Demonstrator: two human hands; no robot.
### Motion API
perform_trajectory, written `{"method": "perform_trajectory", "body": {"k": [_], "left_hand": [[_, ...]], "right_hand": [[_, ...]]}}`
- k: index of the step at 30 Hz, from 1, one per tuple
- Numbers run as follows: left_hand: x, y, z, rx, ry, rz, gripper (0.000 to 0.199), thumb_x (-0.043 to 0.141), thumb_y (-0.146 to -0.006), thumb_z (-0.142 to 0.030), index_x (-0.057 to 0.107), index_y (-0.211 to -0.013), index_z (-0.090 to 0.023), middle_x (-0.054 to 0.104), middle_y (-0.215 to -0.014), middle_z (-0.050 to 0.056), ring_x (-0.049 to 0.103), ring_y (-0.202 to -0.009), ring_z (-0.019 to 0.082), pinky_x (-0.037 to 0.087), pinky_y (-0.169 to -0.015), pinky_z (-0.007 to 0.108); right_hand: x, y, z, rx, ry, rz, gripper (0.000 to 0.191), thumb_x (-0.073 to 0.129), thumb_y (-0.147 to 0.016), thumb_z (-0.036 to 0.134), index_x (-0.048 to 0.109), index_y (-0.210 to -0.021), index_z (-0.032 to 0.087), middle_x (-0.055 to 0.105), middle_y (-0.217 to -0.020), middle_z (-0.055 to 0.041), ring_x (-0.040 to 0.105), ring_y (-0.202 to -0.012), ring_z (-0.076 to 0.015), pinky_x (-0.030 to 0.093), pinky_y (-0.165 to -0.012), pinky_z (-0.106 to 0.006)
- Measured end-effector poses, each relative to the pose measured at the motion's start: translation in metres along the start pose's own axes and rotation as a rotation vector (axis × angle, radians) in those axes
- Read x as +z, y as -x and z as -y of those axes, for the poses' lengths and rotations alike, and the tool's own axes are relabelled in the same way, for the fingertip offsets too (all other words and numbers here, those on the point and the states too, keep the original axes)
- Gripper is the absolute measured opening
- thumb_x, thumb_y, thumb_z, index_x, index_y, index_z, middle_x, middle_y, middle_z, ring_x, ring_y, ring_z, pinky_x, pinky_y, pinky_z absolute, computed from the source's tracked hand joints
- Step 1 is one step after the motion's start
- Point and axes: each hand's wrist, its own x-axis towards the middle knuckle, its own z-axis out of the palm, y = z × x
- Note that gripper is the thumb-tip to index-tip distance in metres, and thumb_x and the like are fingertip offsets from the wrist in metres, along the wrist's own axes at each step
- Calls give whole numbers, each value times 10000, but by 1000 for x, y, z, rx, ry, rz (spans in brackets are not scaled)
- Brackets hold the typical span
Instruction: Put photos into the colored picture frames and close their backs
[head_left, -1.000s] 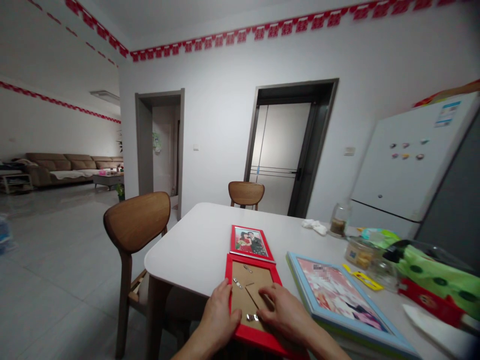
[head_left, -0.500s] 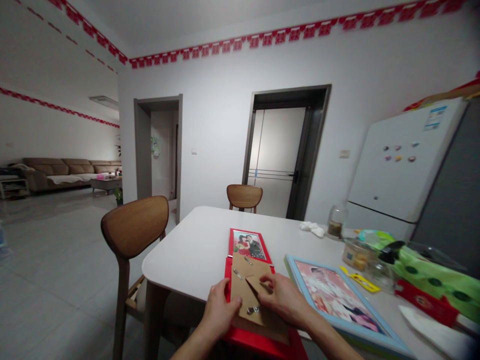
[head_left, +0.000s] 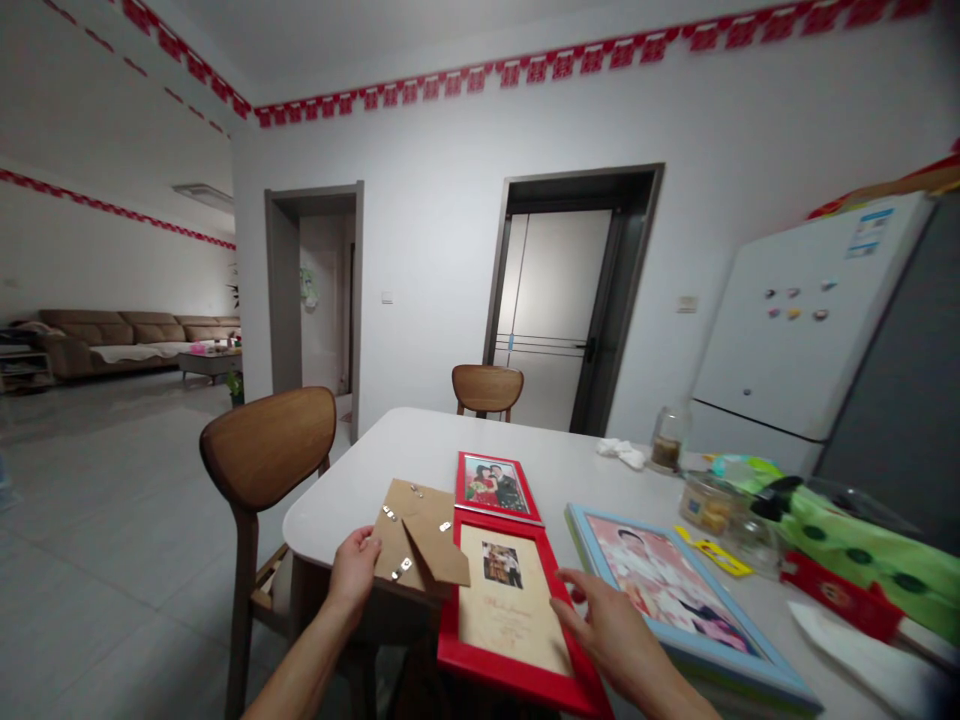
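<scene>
My left hand [head_left: 352, 572] pinches the left edge of a brown backing board [head_left: 390, 500], which has several metal clips and a raised stand flap. The board is over the table's front edge, its right corner overlapping a red picture frame [head_left: 450, 650]. Inside that frame lies a cream printed sheet [head_left: 514, 620] with a small photo at its top. My right hand [head_left: 596, 610] is at the frame's right side, fingers apart and holding nothing. Beyond it sits a smaller red-framed photo [head_left: 495, 485] of a couple. To the right lies a larger blue-framed photo [head_left: 675, 590].
On the white table [head_left: 405, 440] stand a glass jar [head_left: 666, 440] and a plastic food tub [head_left: 705, 503]. White tissue [head_left: 621, 453], a yellow packet [head_left: 720, 557], a green bag [head_left: 862, 550] and a red box [head_left: 840, 595] lie around. Wooden chairs [head_left: 274, 450] flank the table.
The backing board has come off the red frame and moved left in my left hand, exposing the cream sheet. My right hand has let go of the flap and shifted right.
</scene>
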Motion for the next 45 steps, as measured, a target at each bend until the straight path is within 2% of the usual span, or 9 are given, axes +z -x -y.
{"method": "perform_trajectory", "body": {"k": [11,15,17,22,27,32,36,40,45], "left_hand": [[-40,-13,4,164,-637,-65,353,528,-663,-155,519,-1013,-115,606,-859,73,555,-874,227,388,-768,300],[-16,11,-18,347,-703,-40,385,434,-706,-136,496,-1083,-185,491,-1145,46,397,-1095,171,252,-941,271],[4,26,-27,556,-729,150,340,407,-739,-176,529,-1054,-208,487,-1162,31,381,-1106,163,238,-955,273],[29,42,-26,489,-775,443,150,480,-660,-179,622,-636,-218,626,-828,6,519,-900,189,357,-821,272],[42,50,-28,413,-688,388,241,434,-717,-220,586,-898,-170,607,-907,45,536,-872,182,406,-762,271],[93,96,-52,543,-398,469,601,611,-619,-256,398,-1173,-166,433,-1211,93,406,-1090,227,332,-928,335],[116,115,-64,867,-466,435,463,512,-690,-157,412,-1142,-161,498,-1119,90,439,-1033,221,362,-904,373],[98,103,-75,1004,-531,306,414,389,-740,-105,394,-1150,-160,555,-923,71,515,-835,182,441,-765,326],[41,70,-69,786,-512,28,385,386,-721,-139,425,-1103,-153,536,-812,36,527,-715,160,435,-682,288]], "right_hand": [[21,5,-5,182,-137,69,541,424,-603,188,412,-1132,75,635,-869,-155,598,-810,-250,426,-733,-332],[16,9,0,386,-846,182,691,386,-629,224,164,-1272,101,656,-733,-76,621,-593,-212,469,-571,-327],[12,12,4,453,-1120,191,742,408,-629,231,88,-1294,148,663,-782,-61,631,-624,-205,480,-593,-327],[0,18,9,495,-1305,200,797,452,-628,229,45,-1312,195,667,-863,-56,636,-674,-205,489,-599,-323],[-15,18,23,496,-1390,129,811,496,-621,243,79,-1315,216,663,-877,-49,628,-605,-184,490,-551,-304],[-25,17,48,419,-1367,41,807,574,-584,242,193,-1295,224,663,-705,2,578,-475,-132,468,-507,-261],[-26,18,56,378,-1385,46,831,628,-557,260,225,-1282,215,646,-661,20,578,-515,-128,462,-546,-253],[-18,14,39,350,-1149,58,813,597,-575,295,219,-1284,168,586,-533,49,540,-454,-128,411,-469,-231],[0,9,2,192,-375,25,598,445,-631,273,398,-1189,64,561,-489,17,535,-485,-159,382,-495,-249]]}}
